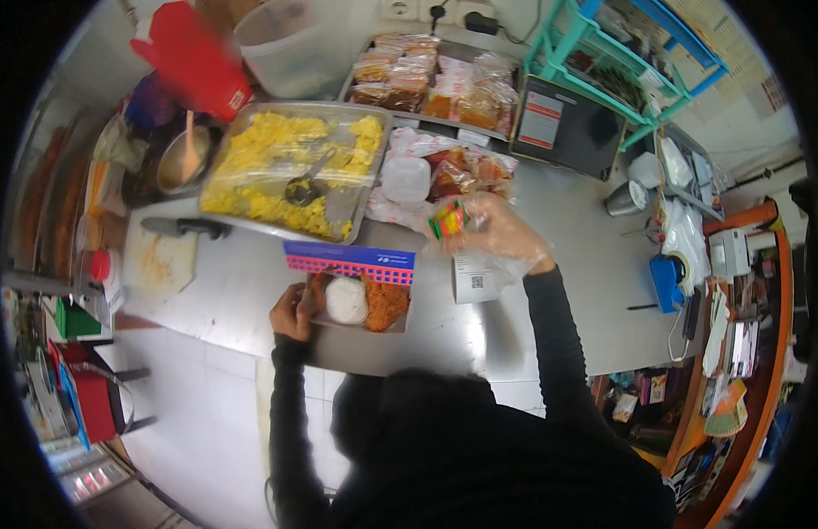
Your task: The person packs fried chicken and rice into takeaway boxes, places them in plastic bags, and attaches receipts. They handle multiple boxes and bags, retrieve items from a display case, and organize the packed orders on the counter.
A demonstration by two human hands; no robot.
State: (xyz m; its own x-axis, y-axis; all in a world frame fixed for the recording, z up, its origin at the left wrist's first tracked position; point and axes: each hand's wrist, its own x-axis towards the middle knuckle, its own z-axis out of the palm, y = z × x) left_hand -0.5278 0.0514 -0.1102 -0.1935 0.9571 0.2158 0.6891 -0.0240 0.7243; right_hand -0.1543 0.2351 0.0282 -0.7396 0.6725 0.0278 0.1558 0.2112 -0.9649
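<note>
A cardboard meal box (349, 256) stands with its blue and pink lid raised on the steel table. Inside it are a round white-wrapped portion (346, 301) and a piece of fried chicken (388, 304); something brown shows at its left end. My left hand (291, 313) grips the box's left side with curled fingers. Off to the right, my right hand (506, 231), in a clear plastic glove, pinches a small red, yellow and green sachet (448, 219). Just beyond it are a clear lidded tub (406, 180) and bags of reddish sauce (466, 172).
A steel tray (366, 187) of yellow food under film, with a ladle, is at the back left. Beside it lie a knife (186, 227) and a white cutting board (162, 260). A paper slip (475, 279) lies below my right hand. A black panel (570, 128) stands behind.
</note>
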